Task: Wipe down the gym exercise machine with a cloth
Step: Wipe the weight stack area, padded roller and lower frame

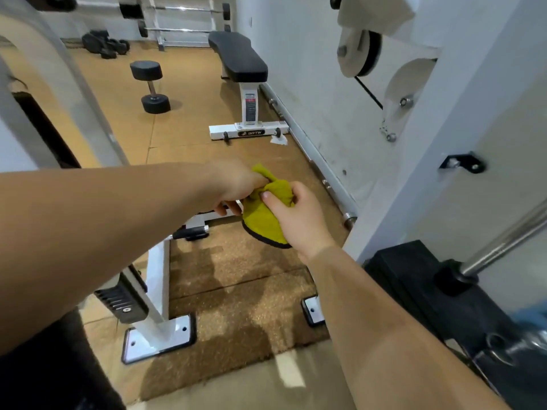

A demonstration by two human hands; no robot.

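Matting [242, 315] underfoot, brown, bottom of frame. Foot plate [159, 338] of white machine frame [157, 279], lower left; black weight stack [429, 291] and chrome bar [503, 247], lower right.

Centre of frame: yellow cloth [266, 223], dark-edged, bunched, held over low white crossbar [213, 217]; contact with crossbar not clear. Left hand [236, 187]: fingers [229, 209] curled, pinching upper fold. Right hand [299, 220]: thumb [268, 198] pressed onto cloth, remaining digits wrapped behind, mostly hidden.

Step in hand, by judgement: regathering cloth between passes. Best practice: fold into flat pad, clean face outward, loose corners tucked away from bolts and cable; then wipe in long strokes along each tube, uprights before foot plates, turning pad once soiled.

Upper right: pulleys [359, 51] and black cable [368, 93]; wipe lightly, hands clear of grooves.

Upper centre, farthest: bench [236, 54], dumbbell [149, 87]; apparently outside this job.
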